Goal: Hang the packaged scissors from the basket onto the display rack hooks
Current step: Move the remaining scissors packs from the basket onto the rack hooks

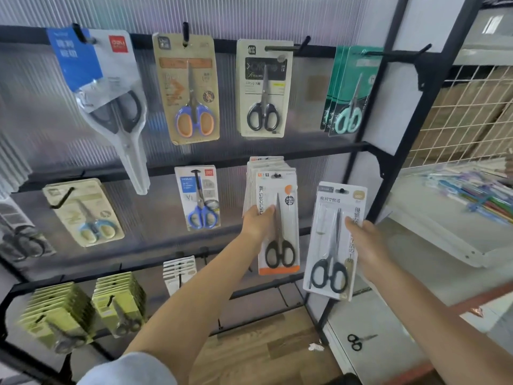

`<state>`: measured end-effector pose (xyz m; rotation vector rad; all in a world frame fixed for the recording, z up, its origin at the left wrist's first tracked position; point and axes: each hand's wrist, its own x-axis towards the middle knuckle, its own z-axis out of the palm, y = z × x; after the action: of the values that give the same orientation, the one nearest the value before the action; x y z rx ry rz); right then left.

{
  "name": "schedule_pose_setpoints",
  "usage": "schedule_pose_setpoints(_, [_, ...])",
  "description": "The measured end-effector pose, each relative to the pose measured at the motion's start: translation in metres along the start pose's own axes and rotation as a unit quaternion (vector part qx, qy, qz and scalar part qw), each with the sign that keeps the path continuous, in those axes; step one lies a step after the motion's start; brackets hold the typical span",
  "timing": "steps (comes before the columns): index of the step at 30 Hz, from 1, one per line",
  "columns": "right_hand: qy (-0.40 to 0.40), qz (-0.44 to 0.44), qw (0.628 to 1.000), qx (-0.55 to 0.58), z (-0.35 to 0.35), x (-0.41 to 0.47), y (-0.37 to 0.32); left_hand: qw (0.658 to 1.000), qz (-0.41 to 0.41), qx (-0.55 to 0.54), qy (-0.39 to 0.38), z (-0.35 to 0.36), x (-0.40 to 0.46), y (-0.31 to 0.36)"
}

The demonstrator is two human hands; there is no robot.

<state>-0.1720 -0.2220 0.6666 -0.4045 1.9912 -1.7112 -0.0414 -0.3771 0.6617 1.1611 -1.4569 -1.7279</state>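
At the display rack (358, 151), my left hand (256, 222) grips the front pack of the orange-trimmed scissors stack (277, 218) on a middle-rail hook near the right end. My right hand (369, 245) pinches a white carded scissors pack (333, 240) by its right edge, beside the rack's right post. Light, stiff card with slick blister; best held by the edges, I judge.

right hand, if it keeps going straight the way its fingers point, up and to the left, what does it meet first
Probably nothing beyond what the right hand already holds: its fingers lie on the white pack of black-handled scissors. Further along that line hangs the orange-trimmed pack in the left hand, though depth is unclear.
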Motion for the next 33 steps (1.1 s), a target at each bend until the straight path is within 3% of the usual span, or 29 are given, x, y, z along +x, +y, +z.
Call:
schedule_pose_setpoints(8, [0.005, 0.0, 1.0, -0.013, 0.023, 0.006, -0.007, 1.0, -0.006, 0.028, 0.0, 0.001, 0.024, -0.006])
schedule_pose_setpoints(14, [0.03, 0.002, 0.999, -0.038, 0.033, 0.007, -0.008, 0.995, 0.001, 0.098, -0.001, -0.001, 0.046, -0.008])
schedule_pose_setpoints(23, [0.023, 0.009, 1.0, 0.011, 0.054, 0.007, -0.007, 0.976, 0.044, 0.211, 0.018, -0.01, 0.065, -0.01])
schedule_pose_setpoints(28, [0.005, 0.007, 1.0, 0.003, 0.057, -0.003, 0.003, 0.989, -0.023, 0.142, 0.012, -0.022, 0.058, -0.014])
schedule_pose_setpoints(33, [-0.025, 0.021, 0.999, -0.017, 0.056, -0.02, 0.016, 0.988, -0.03, 0.153, 0.013, -0.051, 0.02, -0.039])
